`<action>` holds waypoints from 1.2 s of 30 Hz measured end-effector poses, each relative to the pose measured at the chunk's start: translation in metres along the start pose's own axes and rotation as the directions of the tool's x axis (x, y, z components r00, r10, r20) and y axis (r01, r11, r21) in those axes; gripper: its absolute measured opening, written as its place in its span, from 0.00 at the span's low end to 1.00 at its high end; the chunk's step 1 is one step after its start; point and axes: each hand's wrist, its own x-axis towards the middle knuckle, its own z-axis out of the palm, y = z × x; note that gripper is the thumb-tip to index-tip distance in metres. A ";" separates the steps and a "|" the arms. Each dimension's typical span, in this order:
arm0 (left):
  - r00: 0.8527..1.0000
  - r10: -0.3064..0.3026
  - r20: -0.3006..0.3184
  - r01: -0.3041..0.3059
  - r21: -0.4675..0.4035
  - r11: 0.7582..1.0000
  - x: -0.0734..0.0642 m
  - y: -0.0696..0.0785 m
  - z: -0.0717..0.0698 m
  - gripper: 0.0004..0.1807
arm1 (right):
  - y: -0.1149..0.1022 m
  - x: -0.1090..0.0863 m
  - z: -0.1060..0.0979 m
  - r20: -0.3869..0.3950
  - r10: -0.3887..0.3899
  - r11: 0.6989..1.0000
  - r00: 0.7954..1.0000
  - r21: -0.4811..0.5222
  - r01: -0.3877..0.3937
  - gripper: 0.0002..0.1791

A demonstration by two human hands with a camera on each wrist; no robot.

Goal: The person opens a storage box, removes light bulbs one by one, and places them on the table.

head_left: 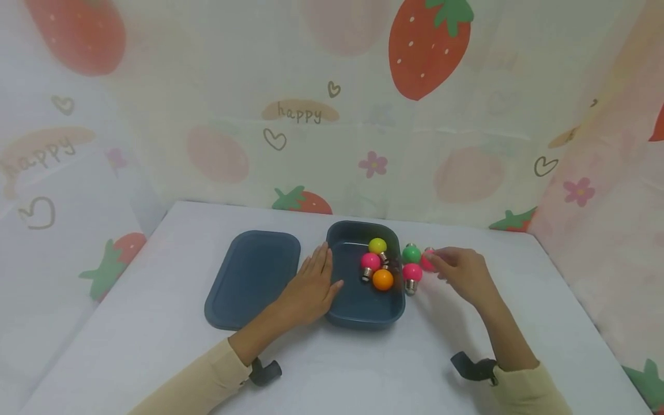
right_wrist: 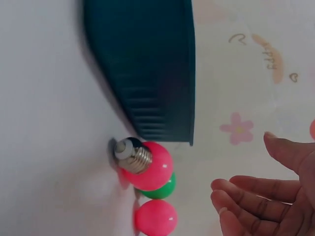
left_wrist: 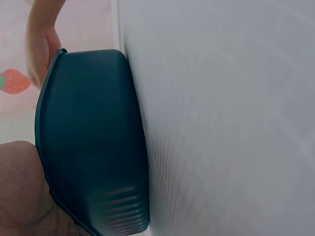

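Observation:
A dark blue box (head_left: 365,314) holds a yellow light bulb (head_left: 377,246), a pink light bulb (head_left: 370,262) and an orange light bulb (head_left: 383,280). My left hand (head_left: 310,288) rests with straight fingers along the box's left rim; the left wrist view shows part of that hand (left_wrist: 22,189) at the rim. Right of the box lie a green light bulb (head_left: 411,254), a pink bulb (head_left: 412,272) with its metal base toward me, and another pink bulb (right_wrist: 156,217). My right hand (head_left: 464,274) hovers by that last bulb, its fingers (right_wrist: 263,191) spread from the thumb and holding nothing.
A flat dark blue lid (head_left: 251,282) lies left of the box on the white table (head_left: 155,300). Behind the table hangs a cloth (head_left: 332,161) printed with strawberries. Dark straps (head_left: 266,373) sit at both wrists.

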 end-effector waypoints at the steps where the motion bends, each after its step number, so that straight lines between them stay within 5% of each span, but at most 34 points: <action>1: 1.000 -0.001 -0.001 0.001 0.000 1.000 0.000 -0.001 0.000 0.41 | -0.003 -0.001 0.000 -0.002 -0.009 1.000 1.000 0.005 0.009 0.35; 9: 1.000 0.020 -0.009 -0.020 -0.010 1.000 0.002 -0.004 0.006 0.41 | -0.017 -0.009 0.008 -0.019 -0.119 0.992 0.993 0.045 0.120 0.24; 15: 1.000 0.025 -0.016 -0.025 0.004 1.000 0.000 -0.004 0.005 0.41 | -0.032 -0.007 0.018 -0.013 -0.246 0.968 0.969 0.037 0.246 0.20; 24: 1.000 0.025 -0.019 -0.025 -0.002 1.000 -0.001 -0.005 0.003 0.41 | -0.055 0.010 0.028 0.186 -0.313 0.948 0.932 -0.005 0.319 0.19; 30: 0.999 0.032 -0.019 -0.032 -0.010 0.999 -0.001 -0.005 0.003 0.41 | -0.064 0.018 0.041 0.318 -0.300 0.913 0.899 -0.176 0.367 0.19; 36: 1.000 0.024 -0.014 -0.024 -0.015 1.000 -0.002 -0.004 0.000 0.41 | -0.076 0.020 0.053 0.402 -0.247 0.834 0.882 -0.376 0.405 0.19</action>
